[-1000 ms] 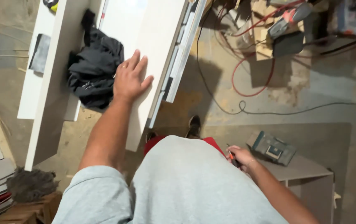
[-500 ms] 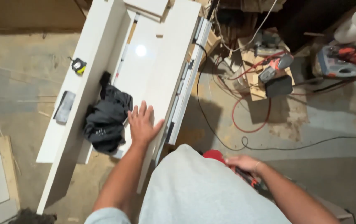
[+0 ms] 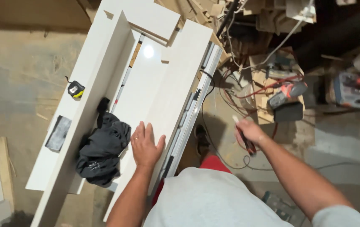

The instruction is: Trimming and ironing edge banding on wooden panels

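White laminate drawer box (image 3: 146, 92) lies on the floor, left hand (image 3: 145, 146) flat, fingers spread, on its side panel; likely stiff, slick, best gripped by edges. Right hand (image 3: 249, 131) clasps a red-handled tool (image 3: 244, 136).

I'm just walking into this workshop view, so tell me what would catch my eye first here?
First, the long white cabinet piece running up the middle, with the left hand pressed flat on its panel beside a crumpled dark cloth. To the right, the right hand holds a red-handled tool over the concrete floor. Beyond it lies a tangle of red cords and a power tool among wood scraps.
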